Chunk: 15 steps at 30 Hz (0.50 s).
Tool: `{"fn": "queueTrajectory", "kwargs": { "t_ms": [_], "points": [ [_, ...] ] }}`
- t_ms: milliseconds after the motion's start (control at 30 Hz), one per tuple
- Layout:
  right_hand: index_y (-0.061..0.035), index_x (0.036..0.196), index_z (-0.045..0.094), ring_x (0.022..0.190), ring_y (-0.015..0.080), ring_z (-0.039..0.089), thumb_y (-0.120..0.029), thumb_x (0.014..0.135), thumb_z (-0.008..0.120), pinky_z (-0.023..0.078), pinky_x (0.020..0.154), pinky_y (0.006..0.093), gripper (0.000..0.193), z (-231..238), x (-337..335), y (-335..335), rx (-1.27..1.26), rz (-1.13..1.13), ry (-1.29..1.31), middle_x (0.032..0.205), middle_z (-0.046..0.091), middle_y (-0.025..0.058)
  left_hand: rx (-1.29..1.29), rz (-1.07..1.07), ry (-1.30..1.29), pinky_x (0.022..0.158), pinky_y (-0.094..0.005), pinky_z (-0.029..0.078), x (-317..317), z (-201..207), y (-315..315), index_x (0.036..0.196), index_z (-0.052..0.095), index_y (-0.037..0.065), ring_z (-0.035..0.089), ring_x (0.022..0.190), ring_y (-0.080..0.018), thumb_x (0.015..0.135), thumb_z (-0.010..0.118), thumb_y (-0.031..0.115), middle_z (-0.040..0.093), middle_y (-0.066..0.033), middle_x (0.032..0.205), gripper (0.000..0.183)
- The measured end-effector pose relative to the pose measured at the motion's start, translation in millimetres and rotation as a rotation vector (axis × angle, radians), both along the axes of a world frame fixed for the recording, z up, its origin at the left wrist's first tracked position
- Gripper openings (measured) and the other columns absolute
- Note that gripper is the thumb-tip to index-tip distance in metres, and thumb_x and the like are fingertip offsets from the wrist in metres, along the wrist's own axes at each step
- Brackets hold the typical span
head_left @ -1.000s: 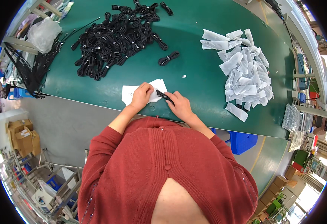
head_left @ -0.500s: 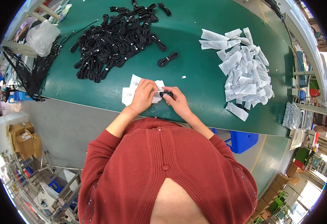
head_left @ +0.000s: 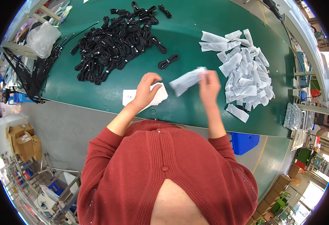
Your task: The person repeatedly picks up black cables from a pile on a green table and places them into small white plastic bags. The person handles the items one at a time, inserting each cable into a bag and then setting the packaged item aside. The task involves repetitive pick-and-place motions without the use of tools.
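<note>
My right hand (head_left: 209, 88), slightly blurred, grips one end of a frosted white plastic bag (head_left: 187, 81) above the table, to the right of a stack of flat white bags (head_left: 159, 95). What that bag contains is hard to make out. My left hand (head_left: 146, 92) rests over the stack, thumb and fingers apart, with nothing held between them. Beyond my hands lies a single coiled black cable (head_left: 168, 61). A large heap of similar tied black cables (head_left: 115, 45) covers the far left of the table.
To the right, many frosted bags (head_left: 247, 75) form a pile on the green table (head_left: 187, 37). Loose black cables (head_left: 33, 75) hang over the left edge beside a clear plastic bag (head_left: 43, 39). A blue stool (head_left: 245, 143) stands below the near edge.
My right hand has moved right and away from my left hand, carrying a bag; before, it held a dark piece at the stack. My left hand's fingers have spread.
</note>
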State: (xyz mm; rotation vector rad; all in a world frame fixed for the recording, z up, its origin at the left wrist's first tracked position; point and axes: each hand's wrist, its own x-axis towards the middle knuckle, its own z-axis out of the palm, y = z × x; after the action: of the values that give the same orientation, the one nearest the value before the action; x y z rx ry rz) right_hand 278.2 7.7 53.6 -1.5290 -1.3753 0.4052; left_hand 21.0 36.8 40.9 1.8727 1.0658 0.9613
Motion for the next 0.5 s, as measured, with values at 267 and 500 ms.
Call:
{"fn": "queueTrajectory", "kwargs": {
  "t_ms": [267,500],
  "points": [
    [-0.0115,0.119,0.062,0.106,0.034,0.055,-0.002,0.082,0.058,0.047,0.088,0.0447,0.038,-11,7,37,-0.058,-0.078,-0.533,0.11,0.057,0.0148,0.078,-0.126,0.391,0.082,-0.0404,0.047,-35,-58,-29,0.1,0.064,0.01,0.056,0.092,-0.0309,0.074,0.078,0.013,0.056,-0.0102,0.099,0.03],
    [-0.0179,0.124,0.061,0.117,0.0373,0.05,-0.006,0.083,0.062,0.046,0.091,0.046,0.043,-82,-59,97,-0.148,0.208,-0.843,0.131,0.054,0.0101,0.163,-0.065,0.404,0.073,-0.0392,0.048,-27,-65,-30,0.085,0.064,0.007,0.059,0.086,-0.0295,0.077,0.072,0.009,0.06,-0.0077,0.086,0.011]
  ]
}}
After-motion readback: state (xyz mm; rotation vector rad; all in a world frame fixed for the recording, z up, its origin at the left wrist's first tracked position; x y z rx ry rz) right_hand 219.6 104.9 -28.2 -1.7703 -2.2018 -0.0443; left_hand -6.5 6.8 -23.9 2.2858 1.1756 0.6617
